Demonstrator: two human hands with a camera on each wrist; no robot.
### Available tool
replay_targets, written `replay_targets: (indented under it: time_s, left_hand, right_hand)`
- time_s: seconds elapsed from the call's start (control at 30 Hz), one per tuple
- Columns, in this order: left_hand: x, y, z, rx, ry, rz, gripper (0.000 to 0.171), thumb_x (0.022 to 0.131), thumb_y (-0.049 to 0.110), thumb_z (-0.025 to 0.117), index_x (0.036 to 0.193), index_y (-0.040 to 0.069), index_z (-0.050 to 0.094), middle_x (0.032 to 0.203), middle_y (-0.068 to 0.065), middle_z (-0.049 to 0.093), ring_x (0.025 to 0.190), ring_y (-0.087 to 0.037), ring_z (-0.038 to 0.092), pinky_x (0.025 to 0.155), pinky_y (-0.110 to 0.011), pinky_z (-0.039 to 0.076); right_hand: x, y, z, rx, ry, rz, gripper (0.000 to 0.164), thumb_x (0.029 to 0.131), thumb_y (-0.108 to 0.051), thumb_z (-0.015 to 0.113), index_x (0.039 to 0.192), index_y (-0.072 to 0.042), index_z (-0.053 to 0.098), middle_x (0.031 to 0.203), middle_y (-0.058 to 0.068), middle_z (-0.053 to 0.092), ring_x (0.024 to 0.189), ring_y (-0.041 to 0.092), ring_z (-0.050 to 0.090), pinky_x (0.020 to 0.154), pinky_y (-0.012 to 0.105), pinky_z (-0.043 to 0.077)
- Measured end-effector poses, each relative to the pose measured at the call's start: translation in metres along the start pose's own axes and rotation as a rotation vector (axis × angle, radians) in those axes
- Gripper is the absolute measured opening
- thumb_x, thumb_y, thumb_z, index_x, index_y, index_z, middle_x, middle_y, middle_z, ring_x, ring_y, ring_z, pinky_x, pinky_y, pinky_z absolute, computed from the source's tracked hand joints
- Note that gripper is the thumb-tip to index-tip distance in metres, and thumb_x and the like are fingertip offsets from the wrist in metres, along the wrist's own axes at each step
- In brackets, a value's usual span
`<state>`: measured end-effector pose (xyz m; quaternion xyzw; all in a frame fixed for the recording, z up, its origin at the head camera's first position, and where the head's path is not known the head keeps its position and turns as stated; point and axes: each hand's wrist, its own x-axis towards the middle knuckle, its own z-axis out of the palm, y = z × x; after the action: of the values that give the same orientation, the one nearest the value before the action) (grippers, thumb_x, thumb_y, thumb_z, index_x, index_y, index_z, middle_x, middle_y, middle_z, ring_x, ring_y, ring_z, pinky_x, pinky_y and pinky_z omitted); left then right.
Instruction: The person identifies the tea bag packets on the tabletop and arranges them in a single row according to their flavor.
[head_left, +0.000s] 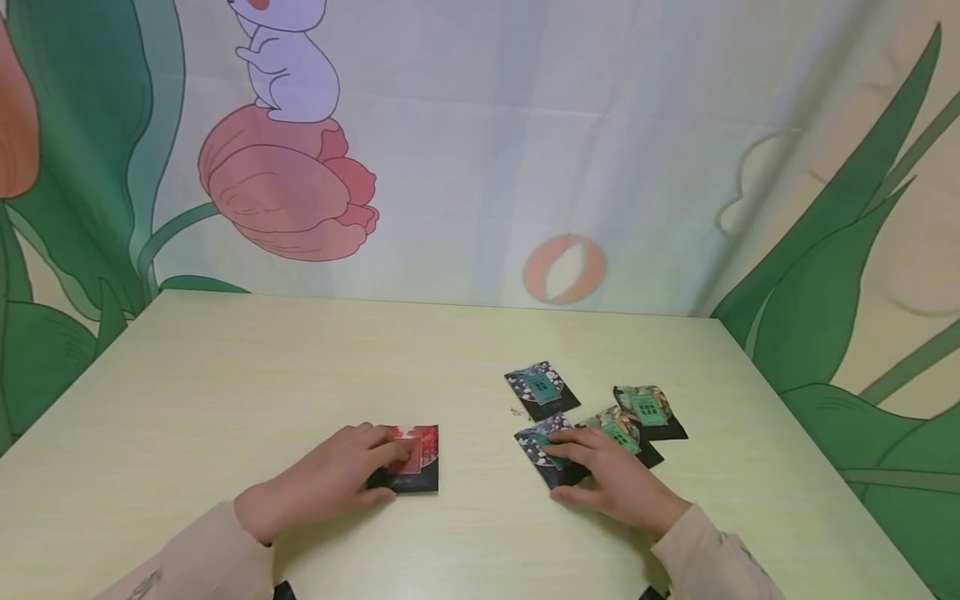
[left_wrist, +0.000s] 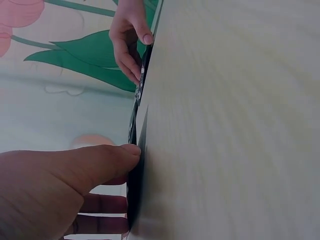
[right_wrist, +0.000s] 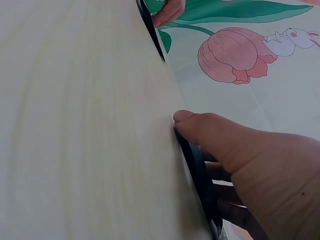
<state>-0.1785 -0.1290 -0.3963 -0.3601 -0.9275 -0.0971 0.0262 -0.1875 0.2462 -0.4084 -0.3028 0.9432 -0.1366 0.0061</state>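
My left hand [head_left: 337,471] rests on a flat sachet [head_left: 427,467] with red print and a black lower band. Its index fingertip lies on the red label, and its thumb [left_wrist: 112,162] reaches the near edge. To the right, my right hand [head_left: 618,479] lies over a dark sachet [head_left: 531,442] with white flower print and a teal label. Its fingers extend across the face while the thumb [right_wrist: 200,122] is right at the near edge. The palm side of each hand is partly hidden. Under the right fingers, a green-labelled sachet [head_left: 651,454] partly shows.
Another white-flowered dark sachet [head_left: 542,387] lies just beyond the right hand. At the far right is a second green-labelled sachet [head_left: 648,408]. The pale wooden table [head_left: 300,358] ends at a printed curtain [head_left: 465,183] with tulips and a rabbit.
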Motion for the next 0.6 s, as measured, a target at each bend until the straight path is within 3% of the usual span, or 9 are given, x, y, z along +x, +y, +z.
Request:
replay_targets:
  time_s: [0.4, 0.6]
  left_hand:
    - [-0.011, 0.001, -0.001, 0.017, -0.011, -0.001, 0.045, 0.081, 0.035, 0.075, 0.119, 0.015, 0.063, 0.115, -0.003, 0.062, 0.105, -0.02, 0.058, 0.093, -0.04, 0.048]
    - [-0.015, 0.001, -0.001, -0.002, -0.011, -0.007, 0.046, 0.081, 0.035, 0.075, 0.121, 0.015, 0.062, 0.121, -0.004, 0.061, 0.111, -0.022, 0.057, 0.096, -0.042, 0.047]
  right_hand:
    - [0.0, 0.0, 0.001, 0.006, 0.006, 0.001, 0.057, 0.087, -0.052, 0.062, 0.132, -0.017, 0.058, 0.14, 0.001, 0.053, 0.13, 0.029, 0.047, 0.102, 0.05, 0.043]
    - [0.0, 0.001, 0.002, 0.01, -0.001, 0.01, 0.057, 0.088, -0.053, 0.061, 0.132, -0.017, 0.058, 0.141, 0.0, 0.052, 0.13, 0.028, 0.046, 0.103, 0.05, 0.043]
